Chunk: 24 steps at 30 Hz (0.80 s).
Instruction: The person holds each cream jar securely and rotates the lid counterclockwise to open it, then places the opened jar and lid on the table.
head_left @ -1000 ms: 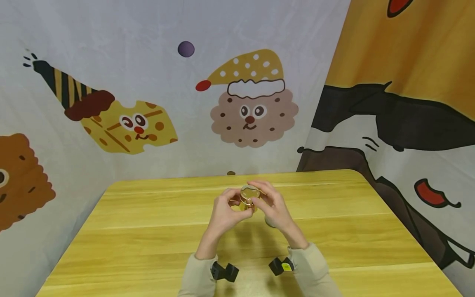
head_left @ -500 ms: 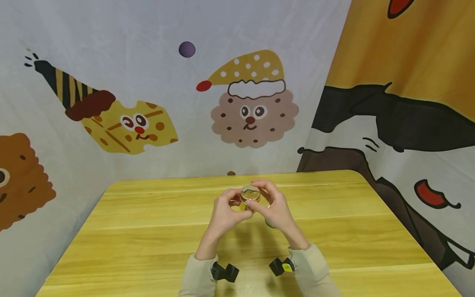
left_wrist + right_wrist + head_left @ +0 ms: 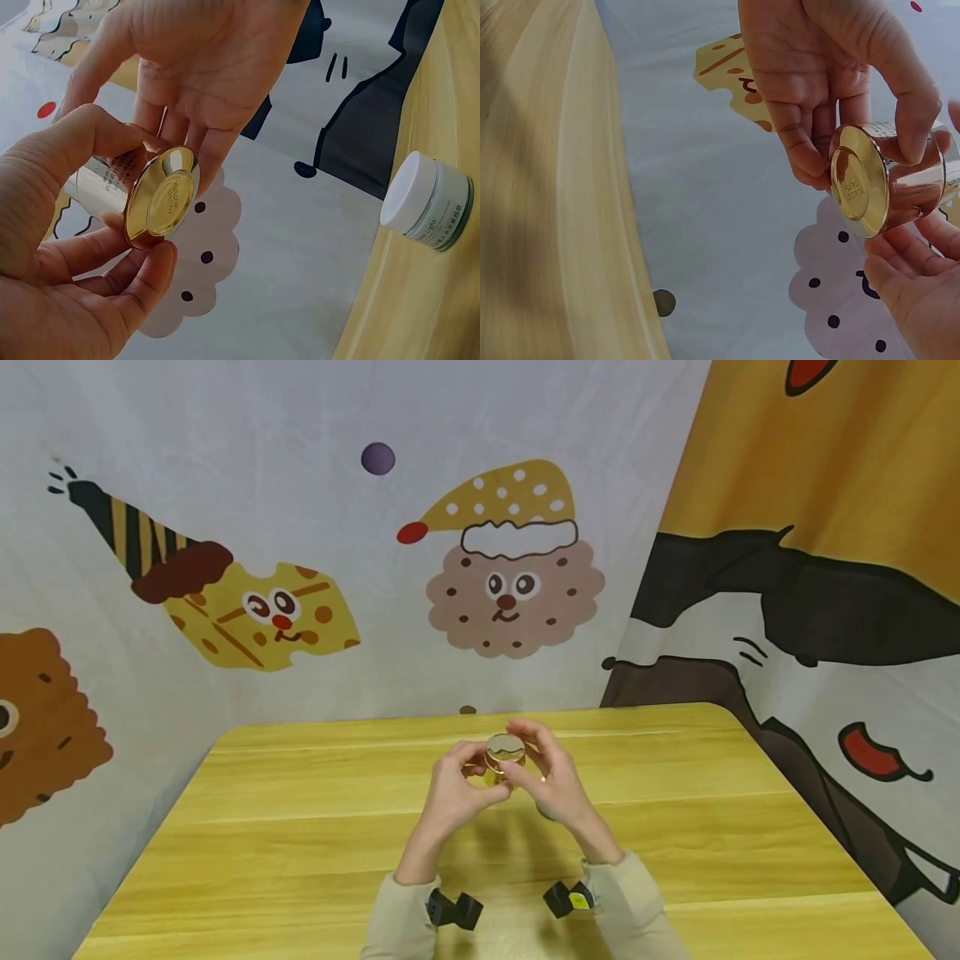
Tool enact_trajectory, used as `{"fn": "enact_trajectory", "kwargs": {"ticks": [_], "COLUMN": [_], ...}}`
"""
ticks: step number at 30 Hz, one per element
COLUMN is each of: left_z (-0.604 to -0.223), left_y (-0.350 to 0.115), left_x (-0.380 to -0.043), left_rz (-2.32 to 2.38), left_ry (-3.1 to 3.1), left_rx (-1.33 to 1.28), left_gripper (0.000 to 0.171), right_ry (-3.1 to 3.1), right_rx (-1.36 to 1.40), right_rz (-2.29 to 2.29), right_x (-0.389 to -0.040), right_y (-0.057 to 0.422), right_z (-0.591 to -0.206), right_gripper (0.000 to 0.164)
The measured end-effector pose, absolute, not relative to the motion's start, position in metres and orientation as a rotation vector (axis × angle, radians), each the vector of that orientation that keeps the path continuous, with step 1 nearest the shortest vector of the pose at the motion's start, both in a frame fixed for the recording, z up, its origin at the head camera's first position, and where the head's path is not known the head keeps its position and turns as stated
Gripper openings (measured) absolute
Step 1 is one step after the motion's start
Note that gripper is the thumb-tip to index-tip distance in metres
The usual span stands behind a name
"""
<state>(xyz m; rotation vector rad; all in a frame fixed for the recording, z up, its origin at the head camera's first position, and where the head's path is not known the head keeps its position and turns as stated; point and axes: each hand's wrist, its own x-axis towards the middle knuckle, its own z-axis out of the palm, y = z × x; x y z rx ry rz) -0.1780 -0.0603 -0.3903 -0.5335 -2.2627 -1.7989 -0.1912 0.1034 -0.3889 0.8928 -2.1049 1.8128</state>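
A small clear jar (image 3: 501, 768) with a shiny gold lid (image 3: 505, 745) is held above the wooden table (image 3: 300, 827). My left hand (image 3: 467, 777) grips its body, thumb on one side and fingers curled round the other; the left wrist view shows this grip (image 3: 112, 225) around the gold lid (image 3: 165, 199). My right hand (image 3: 551, 777) is at the lid's far side with relaxed, nearly straight fingers (image 3: 196, 112). In the right wrist view its fingers (image 3: 911, 259) lie just under the jar (image 3: 900, 176) while the left hand (image 3: 817, 90) holds it.
A white-lidded cream jar (image 3: 429, 201) stands on the table (image 3: 442, 300) just behind my right hand, mostly hidden in the head view. Cartoon-printed cloth (image 3: 300, 527) hangs close behind and to the right of the table.
The right hand's fingers have shifted slightly around the gold lid. The left hand and the jar stay where they were.
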Motion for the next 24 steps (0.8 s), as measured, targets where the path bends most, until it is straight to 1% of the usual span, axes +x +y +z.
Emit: {"fn": "enact_trajectory", "kwargs": {"ticks": [3,7,13,17,20,24], "left_z": [-0.3909,-0.3920,-0.3926,-0.3927,-0.3923,-0.3921], "left_y": [-0.0605,-0.0608,-0.0612,-0.0610,-0.0609,-0.0609], "left_x": [-0.1788,-0.1799,-0.1799,-0.1802,-0.1799,-0.1791], "left_rz": [-1.796,-1.793,-1.787,-1.778,-1.781,-1.803], "left_ry": [-2.268,-2.272,-2.267,-2.275,-2.277,-2.267], "left_rx": [-0.522,-0.533,-0.551,-0.556,-0.555,-0.544], "left_gripper": [0.040,0.039,0.036,0.038,0.039,0.040], "right_ry": [-2.119,-2.107,-2.094,-2.057,-2.065,-2.123], "right_rx": [0.821,0.801,0.877,0.971,0.977,0.885], "right_rz": [1.828,1.830,1.780,1.775,1.779,1.814], "right_x": [-0.1906,-0.1908,-0.1912,-0.1927,-0.1925,-0.1902], "right_y": [0.1027,0.1017,0.1032,0.1032,0.1034,0.1042], "right_z": [-0.3881,-0.3868,-0.3873,-0.3885,-0.3889,-0.3881], "right_gripper": [0.045,0.041,0.037,0.037,0.040,0.048]}}
